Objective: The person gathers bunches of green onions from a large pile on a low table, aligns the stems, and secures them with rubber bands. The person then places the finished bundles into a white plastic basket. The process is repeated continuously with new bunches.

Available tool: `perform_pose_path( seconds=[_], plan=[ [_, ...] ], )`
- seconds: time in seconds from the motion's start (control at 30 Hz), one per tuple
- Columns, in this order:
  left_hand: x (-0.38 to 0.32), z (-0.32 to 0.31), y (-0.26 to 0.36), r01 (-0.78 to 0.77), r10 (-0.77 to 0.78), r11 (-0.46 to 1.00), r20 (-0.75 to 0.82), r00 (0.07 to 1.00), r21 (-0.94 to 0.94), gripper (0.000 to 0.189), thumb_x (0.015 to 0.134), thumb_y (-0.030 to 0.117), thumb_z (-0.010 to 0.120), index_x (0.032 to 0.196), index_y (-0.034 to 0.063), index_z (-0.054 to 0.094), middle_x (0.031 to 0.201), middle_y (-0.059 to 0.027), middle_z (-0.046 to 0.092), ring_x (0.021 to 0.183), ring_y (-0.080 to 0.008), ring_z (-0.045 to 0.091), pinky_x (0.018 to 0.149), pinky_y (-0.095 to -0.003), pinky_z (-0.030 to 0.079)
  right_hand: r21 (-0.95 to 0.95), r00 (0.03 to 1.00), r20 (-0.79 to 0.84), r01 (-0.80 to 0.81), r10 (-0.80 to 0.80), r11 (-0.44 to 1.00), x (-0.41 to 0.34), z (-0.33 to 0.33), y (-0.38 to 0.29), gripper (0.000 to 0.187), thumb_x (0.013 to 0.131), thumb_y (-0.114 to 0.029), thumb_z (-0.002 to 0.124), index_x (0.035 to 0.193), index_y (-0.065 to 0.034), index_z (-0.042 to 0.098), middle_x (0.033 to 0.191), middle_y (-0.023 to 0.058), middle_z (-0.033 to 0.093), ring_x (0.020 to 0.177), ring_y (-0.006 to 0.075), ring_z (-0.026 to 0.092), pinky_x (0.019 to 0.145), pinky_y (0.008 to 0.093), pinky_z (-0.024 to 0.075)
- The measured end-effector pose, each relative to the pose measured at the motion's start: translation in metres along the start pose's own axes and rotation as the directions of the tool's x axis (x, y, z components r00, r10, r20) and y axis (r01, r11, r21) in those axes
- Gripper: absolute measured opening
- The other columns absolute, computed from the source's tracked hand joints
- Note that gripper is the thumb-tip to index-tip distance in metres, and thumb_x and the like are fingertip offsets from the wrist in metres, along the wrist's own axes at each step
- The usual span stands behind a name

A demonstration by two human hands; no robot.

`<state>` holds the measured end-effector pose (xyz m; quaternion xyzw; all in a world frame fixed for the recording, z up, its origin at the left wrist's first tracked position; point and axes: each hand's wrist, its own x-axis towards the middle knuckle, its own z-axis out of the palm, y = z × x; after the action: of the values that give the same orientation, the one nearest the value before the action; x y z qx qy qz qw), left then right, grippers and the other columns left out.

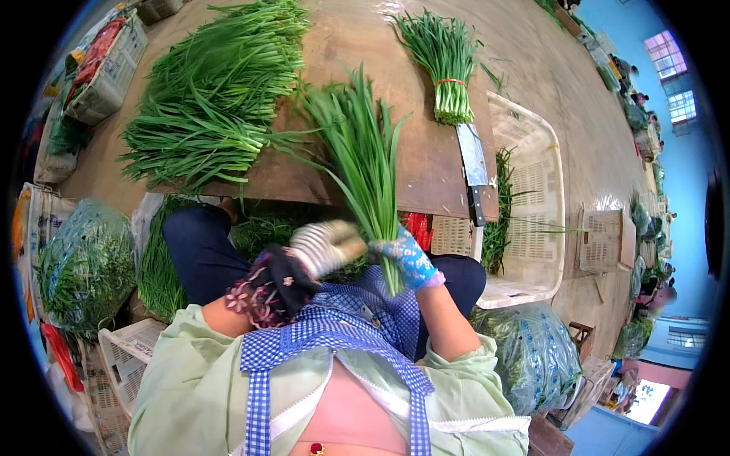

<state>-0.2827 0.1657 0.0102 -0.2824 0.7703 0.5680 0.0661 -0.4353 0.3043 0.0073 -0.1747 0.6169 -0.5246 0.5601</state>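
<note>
My right hand (408,257), in a blue floral glove, grips a loose bunch of garlic chives (370,171) near its pale stalk ends, the leaves pointing away from me. Just left of those stalks is my left hand (331,246) in a striped glove; motion blur hides its finger pose. A large pile of chives (222,85) lies on the brown board (353,57) at the left. Towards the right, a chive bundle tied with a red band (450,74) lies above a cleaver (472,154), whose black handle points towards me over the board's near edge.
A white plastic crate (556,171) with loose chives stands right of the board. Bagged greens (85,262) lie at the left, with another bag (527,356) at the lower right. More crates and people are along the far right. Red plastic (419,228) shows below the board.
</note>
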Motion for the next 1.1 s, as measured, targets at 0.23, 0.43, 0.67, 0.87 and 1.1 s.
perform_pose_path(
  seconds=[0.23, 0.43, 0.67, 0.87, 1.1],
  plan=[
    [0.002, -0.105, -0.028, -0.235, 0.598, 0.801, -0.724, 0.345, 0.55, 0.033, 0.075, 0.004, 0.063, 0.108, 0.0025, 0.06, 0.105, -0.0167, 0.061, 0.097, -0.0324, 0.057, 0.088, -0.0383, 0.044, 0.231, 0.849, -0.458, -0.175, 0.266, 0.957, -0.141, -0.059, -0.005, 0.042, 0.073, -0.013, 0.068, 0.11, -0.0015, 0.054, 0.083, 0.0074, 0.061, 0.066, 0.0183, 0.06, 0.055, 0.029, 0.0494],
    [-0.005, -0.112, -0.043, -0.205, 0.487, 0.872, -0.834, 0.259, 0.445, 0.03, 0.077, 0.004, 0.061, 0.107, 0.0019, 0.06, 0.108, -0.0168, 0.06, 0.105, -0.0291, 0.055, 0.091, -0.0363, 0.043, 0.016, 0.603, -0.79, 0.206, -0.114, 0.978, -0.213, -0.086, -0.08, 0.038, 0.077, -0.021, 0.065, 0.108, -0.001, 0.056, 0.08, 0.0085, 0.063, 0.061, 0.0167, 0.058, 0.056, 0.0273, 0.0483],
    [0.034, -0.052, -0.009, -0.342, 0.729, 0.602, -0.322, 0.604, 0.721, 0.045, 0.078, 0.026, 0.061, 0.117, 0.0047, 0.055, 0.123, -0.0185, 0.051, 0.119, -0.0359, 0.044, 0.106, -0.0471, 0.027, -0.307, 0.589, -0.649, 0.377, -0.482, 0.874, -0.087, -0.081, -0.116, 0.037, 0.076, -0.009, 0.066, 0.111, -0.0023, 0.053, 0.087, 0.0044, 0.058, 0.069, 0.0125, 0.054, 0.06, 0.024, 0.046],
    [0.082, -0.025, -0.059, -0.092, 0.435, 0.584, -0.216, 0.874, 0.806, 0.065, 0.083, 0.048, 0.051, 0.132, 0.006, 0.04, 0.138, -0.0148, 0.038, 0.131, -0.0332, 0.029, 0.109, -0.0532, 0.008, -0.819, 0.783, -0.465, -0.204, -0.412, 0.536, 0.081, -0.02, -0.057, 0.1, 0.065, -0.021, 0.072, 0.142, -0.0017, 0.012, 0.109, 0.0254, 0.058, 0.095, 0.0381, 0.059, 0.081, 0.0411, 0.0495],
    [0.046, -0.014, -0.046, -0.21, 0.563, 0.622, -0.245, 0.79, 0.754, 0.054, 0.077, 0.038, 0.061, 0.119, 0.004, 0.053, 0.12, -0.0148, 0.054, 0.118, -0.032, 0.046, 0.108, -0.0551, 0.015, -0.844, 0.782, -0.509, -0.372, -0.36, 0.386, 0.09, 0.007, -0.031, 0.095, 0.065, -0.016, 0.07, 0.141, 0.0018, 0.016, 0.117, 0.0236, 0.052, 0.094, 0.0351, 0.061, 0.077, 0.0404, 0.0508]
  ],
)
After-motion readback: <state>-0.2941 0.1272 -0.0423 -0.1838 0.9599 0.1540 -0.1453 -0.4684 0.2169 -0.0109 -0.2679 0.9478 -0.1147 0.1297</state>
